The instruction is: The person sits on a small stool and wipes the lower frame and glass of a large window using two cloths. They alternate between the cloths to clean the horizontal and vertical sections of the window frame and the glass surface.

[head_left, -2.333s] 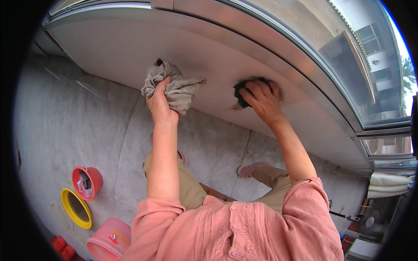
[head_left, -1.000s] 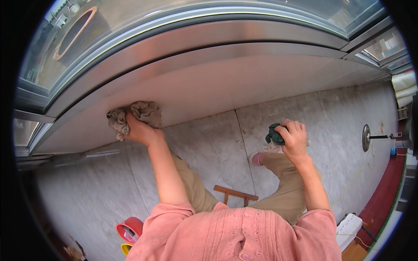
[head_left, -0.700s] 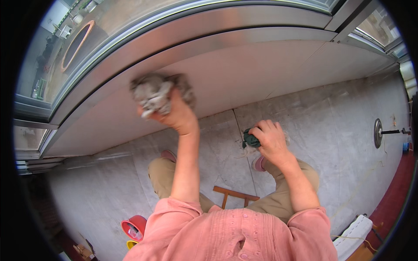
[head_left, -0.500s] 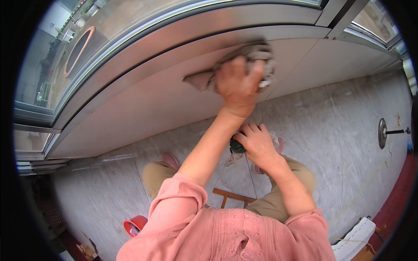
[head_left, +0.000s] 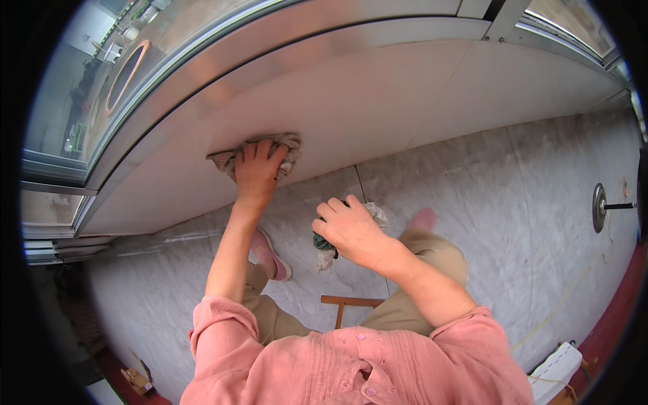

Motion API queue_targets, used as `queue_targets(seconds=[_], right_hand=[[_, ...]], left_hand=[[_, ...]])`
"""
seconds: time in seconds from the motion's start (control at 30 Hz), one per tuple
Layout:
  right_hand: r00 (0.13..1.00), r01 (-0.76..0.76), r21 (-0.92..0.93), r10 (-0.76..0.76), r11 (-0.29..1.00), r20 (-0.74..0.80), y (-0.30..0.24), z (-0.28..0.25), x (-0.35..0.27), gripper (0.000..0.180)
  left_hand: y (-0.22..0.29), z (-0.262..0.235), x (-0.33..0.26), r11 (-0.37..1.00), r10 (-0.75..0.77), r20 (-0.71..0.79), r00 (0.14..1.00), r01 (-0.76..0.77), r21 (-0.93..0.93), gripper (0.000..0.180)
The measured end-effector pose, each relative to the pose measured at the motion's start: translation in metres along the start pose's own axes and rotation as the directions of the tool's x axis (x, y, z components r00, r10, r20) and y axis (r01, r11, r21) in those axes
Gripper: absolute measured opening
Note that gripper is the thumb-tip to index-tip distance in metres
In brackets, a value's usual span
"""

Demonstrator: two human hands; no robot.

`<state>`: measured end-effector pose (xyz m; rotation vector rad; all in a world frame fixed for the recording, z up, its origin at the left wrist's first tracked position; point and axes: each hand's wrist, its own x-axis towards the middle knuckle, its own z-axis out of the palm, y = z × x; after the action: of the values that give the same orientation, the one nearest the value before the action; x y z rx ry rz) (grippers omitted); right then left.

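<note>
My left hand [head_left: 257,172] presses a crumpled grey-brown cloth [head_left: 289,154] flat against the smooth pale wall panel [head_left: 378,94] below the window frame. Its fingers are bent over the cloth, and one corner of the fabric sticks out on the left. Lower and to the right, my right hand [head_left: 351,229] is closed round a bundled cloth [head_left: 326,243], dark green with whitish parts hanging out at both sides. That bundle is held above the floor, in front of my knees, apart from the wall. My palm hides much of it.
A metal-framed window [head_left: 155,88] runs along the upper left. Under me is a wooden stool [head_left: 351,301], partly hidden by my shirt. A round metal disc on a rod [head_left: 599,207] stands at the right. A white object [head_left: 557,368] lies at lower right on grey flooring [head_left: 486,270].
My left hand has slid the grey-brown cloth left and down along the panel. My right hand has shifted left and slightly down with its bundle. The red container at lower left is out of sight.
</note>
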<state>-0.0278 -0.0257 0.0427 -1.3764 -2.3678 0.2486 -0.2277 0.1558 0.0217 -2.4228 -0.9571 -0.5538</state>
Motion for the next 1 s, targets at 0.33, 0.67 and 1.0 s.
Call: queue_targets(seconds=[0.33, 0.67, 1.0], right_hand=[[0.987, 0.0, 0.026, -0.004, 1.0, 0.159, -0.012, 0.013, -0.04, 0.021], [0.963, -0.197, -0.072, 0.207, 0.978, 0.175, -0.009, 0.008, -0.048, 0.021], [0.914, -0.371, -0.106, 0.383, 0.923, 0.135, -0.005, 0.001, -0.093, 0.024]], left_hand=[[0.126, -0.015, 0.175, 0.999, 0.011, -0.619, 0.785, -0.033, -0.024, 0.024], [0.176, 0.17, 0.065, 0.657, 0.743, -0.056, 0.667, -0.71, 0.255, 0.018], [0.179, 0.007, 0.223, 0.814, 0.292, -0.536, 0.792, -0.5, -0.295, 0.019]])
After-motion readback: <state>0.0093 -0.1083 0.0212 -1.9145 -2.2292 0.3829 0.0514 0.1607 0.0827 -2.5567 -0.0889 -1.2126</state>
